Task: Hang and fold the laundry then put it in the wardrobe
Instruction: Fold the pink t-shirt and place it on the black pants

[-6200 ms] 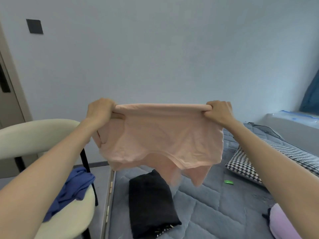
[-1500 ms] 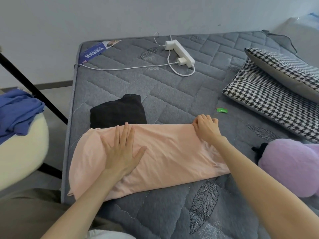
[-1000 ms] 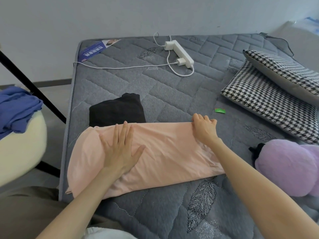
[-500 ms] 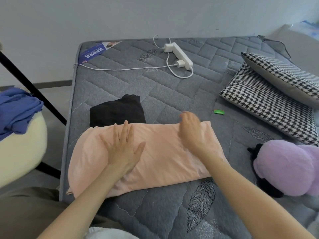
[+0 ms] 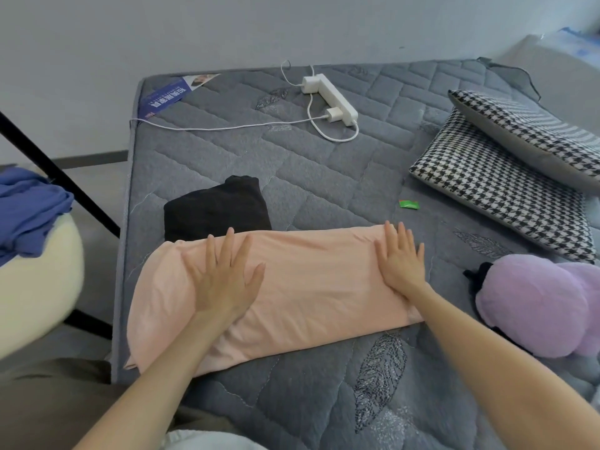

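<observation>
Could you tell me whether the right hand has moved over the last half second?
Yes: the right hand slid rightward along the pink garment, ending nearer the green scrap.

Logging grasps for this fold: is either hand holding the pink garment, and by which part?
Nothing is gripped: both the left hand and right hand press flat on the pink garment.

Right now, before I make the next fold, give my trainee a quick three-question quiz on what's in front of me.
1. True or false: the left hand and the right hand both lie flat, fingers straight, on the pink shirt.
2. What sits right behind the shirt's far edge? A) power strip B) folded black garment C) checked pillow
3. Fill in: the blue cloth lies on the ____ beside the bed.

Key: 1 true; 2 B; 3 chair.
</observation>
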Demonstrator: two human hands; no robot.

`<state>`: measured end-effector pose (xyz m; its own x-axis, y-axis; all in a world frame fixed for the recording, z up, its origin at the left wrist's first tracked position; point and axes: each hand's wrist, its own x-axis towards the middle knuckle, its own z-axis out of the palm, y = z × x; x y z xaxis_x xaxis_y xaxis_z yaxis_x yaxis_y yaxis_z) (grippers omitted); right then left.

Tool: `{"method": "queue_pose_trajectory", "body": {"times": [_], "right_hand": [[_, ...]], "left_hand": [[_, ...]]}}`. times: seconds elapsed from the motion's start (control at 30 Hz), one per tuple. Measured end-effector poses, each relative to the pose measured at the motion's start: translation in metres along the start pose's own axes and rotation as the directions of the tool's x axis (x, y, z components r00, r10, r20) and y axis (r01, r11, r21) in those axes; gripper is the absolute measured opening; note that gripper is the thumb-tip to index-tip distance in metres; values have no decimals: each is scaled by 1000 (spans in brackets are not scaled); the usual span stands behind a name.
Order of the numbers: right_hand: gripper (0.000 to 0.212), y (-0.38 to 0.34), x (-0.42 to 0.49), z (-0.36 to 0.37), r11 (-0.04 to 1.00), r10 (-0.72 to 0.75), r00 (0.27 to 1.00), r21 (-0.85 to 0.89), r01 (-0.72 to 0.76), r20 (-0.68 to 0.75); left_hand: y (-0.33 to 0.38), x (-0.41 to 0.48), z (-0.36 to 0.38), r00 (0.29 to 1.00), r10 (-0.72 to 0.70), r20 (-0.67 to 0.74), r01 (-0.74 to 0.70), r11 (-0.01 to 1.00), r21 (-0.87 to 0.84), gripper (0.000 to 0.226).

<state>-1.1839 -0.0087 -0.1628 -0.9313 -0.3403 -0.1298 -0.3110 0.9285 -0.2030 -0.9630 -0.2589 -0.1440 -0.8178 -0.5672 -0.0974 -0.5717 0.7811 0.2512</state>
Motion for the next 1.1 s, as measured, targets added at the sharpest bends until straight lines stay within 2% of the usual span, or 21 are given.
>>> {"method": "queue_pose_trajectory", "body": {"times": [0.07, 0.13, 0.23, 0.33, 0.47, 0.6, 0.7, 0.8, 0.9, 1.0, 1.1], "right_hand": [[55, -2, 1, -2, 998, 54, 998, 40, -56, 43], [55, -16, -4, -4, 998, 44, 999, 45, -43, -17], [53, -48, -17, -5, 996, -83, 990, 3, 84, -114], [53, -91, -34, -1, 971, -220, 974, 82, 224, -62], [49, -141, -61, 15, 886, -436, 900, 171, 430, -5], [49, -141, -75, 32, 866, -471, 879, 228, 445, 75], [49, -134, -76, 29, 883, -453, 887, 176, 434, 87], [47, -140, -71, 22, 888, -432, 897, 224, 403, 99], [47, -156, -71, 13, 856, -428, 904, 322, 405, 0], [43, -183, -77, 8, 798, -517, 854, 326, 508, -66], [41, -210, -78, 9, 762, -611, 790, 241, 602, -41]], "left_hand": [[2, -2, -3, 1000, -8, 5, 8, 1000, -7, 63], [1, -3, -7, 1000, -5, 16, 6, 1000, -29, 62], [-6, -5, -13, 1000, -10, 22, 11, 998, -58, 60], [-25, -5, -20, 997, -73, -1, 73, 988, -133, 59], [-57, -4, -26, 990, -138, -37, 139, 990, 14, 58], [-90, -12, -23, 947, -305, 104, 320, 930, -183, 60], [-110, -19, -24, 951, -280, 130, 308, 890, -336, 57], [-109, -14, -37, 923, -372, 95, 362, 759, -542, 58], [-102, -3, -55, 891, -430, 148, 404, 600, -691, 51], [-96, 8, -66, 876, -445, 185, 402, 465, -789, 34], [-98, 17, -68, 858, -480, 185, 401, 397, -826, 19]]}}
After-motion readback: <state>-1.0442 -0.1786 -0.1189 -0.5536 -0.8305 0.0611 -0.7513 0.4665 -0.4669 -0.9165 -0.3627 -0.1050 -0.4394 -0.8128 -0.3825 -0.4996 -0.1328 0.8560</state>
